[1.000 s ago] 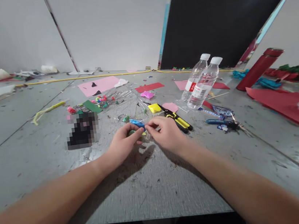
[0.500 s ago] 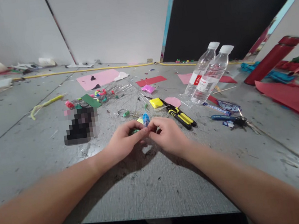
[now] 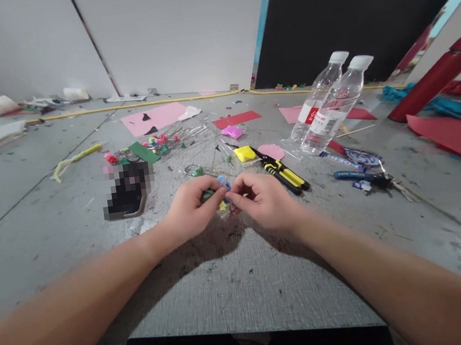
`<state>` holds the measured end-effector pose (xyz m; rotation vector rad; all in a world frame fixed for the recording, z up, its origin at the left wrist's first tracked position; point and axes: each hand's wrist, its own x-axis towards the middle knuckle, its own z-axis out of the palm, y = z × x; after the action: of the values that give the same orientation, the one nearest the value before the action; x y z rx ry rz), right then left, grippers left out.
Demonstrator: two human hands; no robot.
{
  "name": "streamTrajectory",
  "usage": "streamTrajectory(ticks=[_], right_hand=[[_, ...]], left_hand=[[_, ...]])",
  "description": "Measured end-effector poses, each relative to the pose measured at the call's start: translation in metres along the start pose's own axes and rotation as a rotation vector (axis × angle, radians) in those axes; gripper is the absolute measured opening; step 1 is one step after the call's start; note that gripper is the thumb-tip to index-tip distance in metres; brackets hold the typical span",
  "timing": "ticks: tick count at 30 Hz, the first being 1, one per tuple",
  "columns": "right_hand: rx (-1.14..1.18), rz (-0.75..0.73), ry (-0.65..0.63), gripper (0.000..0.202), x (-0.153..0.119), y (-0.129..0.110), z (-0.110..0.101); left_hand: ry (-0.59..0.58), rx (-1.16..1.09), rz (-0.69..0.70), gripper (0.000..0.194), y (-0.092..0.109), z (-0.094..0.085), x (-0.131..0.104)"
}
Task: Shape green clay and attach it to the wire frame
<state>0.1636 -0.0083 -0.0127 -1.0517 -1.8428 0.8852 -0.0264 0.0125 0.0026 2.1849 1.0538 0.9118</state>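
Fingertips of both my hands meet at a small blue packet [image 3: 224, 181], shiny like clear plastic, just above the table. My left hand [image 3: 190, 205] pinches it from the left, thumb and forefinger closed. From the other side, my right hand [image 3: 263, 197] grips it with thumb and curled fingers. Much of the packet is hidden by the fingers. Something green shows behind the left fingers, and a bit of yellow sits below the packet. A yellow packet [image 3: 245, 153] and black-and-yellow pliers [image 3: 284, 172] lie just beyond my right hand.
A blurred-out phone [image 3: 129, 191] lies left of my hands. Two water bottles [image 3: 332, 108], a red flask [image 3: 435, 80] and keys [image 3: 378, 180] are to the right. Farther back are pink paper [image 3: 153, 117], a magenta packet [image 3: 232, 131] and several beaded wires [image 3: 167, 139].
Both hands stay together at the blue packet; the fingers have shifted and less of it stands up above them. The whole view has swung slightly, moving the table items a little rightward.
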Motion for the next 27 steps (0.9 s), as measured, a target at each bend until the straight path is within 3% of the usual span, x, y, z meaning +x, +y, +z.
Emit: streamTrajectory(ticks=[3, 12, 18, 21, 24, 27], right_hand=[[-0.008, -0.011, 0.021, 0.022, -0.001, -0.005, -0.001], [-0.387, -0.190, 0.242, 0.021, -0.005, -0.002, 0.010], [-0.583, -0.212, 0.001, 0.021, -0.003, -0.003, 0.004], [-0.652, -0.264, -0.085, 0.022, -0.004, -0.001, 0.000], [-0.643, -0.358, -0.128, 0.021, -0.004, 0.003, -0.002], [-0.603, -0.415, -0.103, 0.020, -0.005, 0.005, -0.001]], left_hand=[[0.018, 0.026, 0.031, 0.025, 0.004, -0.002, -0.002], [-0.016, -0.018, -0.053, 0.025, 0.013, 0.001, -0.004], [-0.039, 0.081, -0.007, 0.025, 0.007, -0.001, -0.005], [-0.112, 0.123, 0.021, 0.029, 0.003, 0.001, -0.005], [-0.200, 0.113, 0.053, 0.031, 0.000, 0.002, -0.004], [-0.202, 0.110, 0.142, 0.027, -0.003, 0.000, -0.005]])
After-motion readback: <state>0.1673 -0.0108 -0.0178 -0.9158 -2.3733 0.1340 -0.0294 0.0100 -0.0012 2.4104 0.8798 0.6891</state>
